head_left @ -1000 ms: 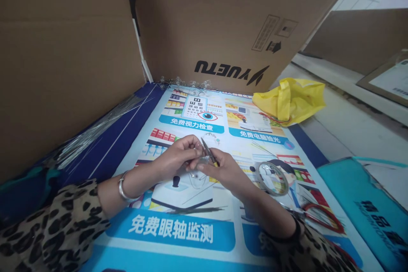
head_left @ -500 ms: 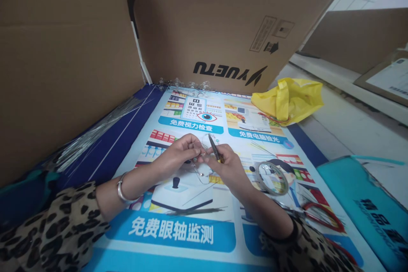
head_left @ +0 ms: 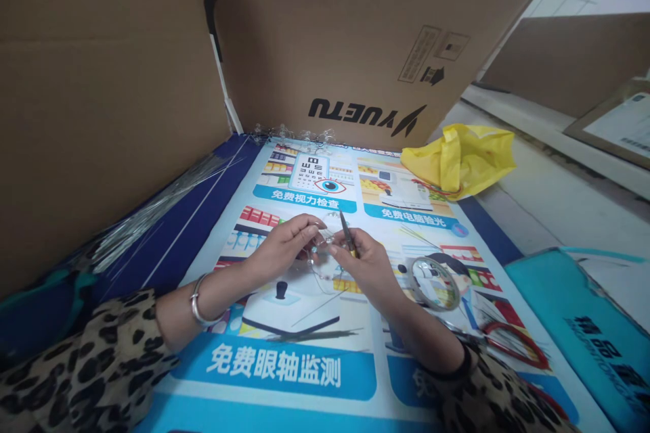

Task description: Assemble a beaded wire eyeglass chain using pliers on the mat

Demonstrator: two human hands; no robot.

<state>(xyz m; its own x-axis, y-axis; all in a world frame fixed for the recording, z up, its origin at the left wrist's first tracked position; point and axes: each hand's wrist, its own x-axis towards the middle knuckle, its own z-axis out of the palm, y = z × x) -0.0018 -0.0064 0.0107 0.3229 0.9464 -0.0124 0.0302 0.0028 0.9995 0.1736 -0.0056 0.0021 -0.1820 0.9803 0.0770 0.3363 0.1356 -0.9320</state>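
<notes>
My left hand and my right hand meet over a printed poster mat. Between their fingertips is a small clear piece on thin wire, pinched by both. In my right hand is also a small pair of pliers with a yellow grip, its tip pointing up and away. A silver bangle sits on my left wrist. Both sleeves are leopard print.
Cardboard box walls stand behind and to the left. A bundle of thin wires lies along the left. A yellow plastic bag, a tape roll, red-handled scissors and a teal bag lie to the right.
The pliers tip has swung from leaning left to nearly upright and moved slightly right. My hands stay together, working the small wire piece.
</notes>
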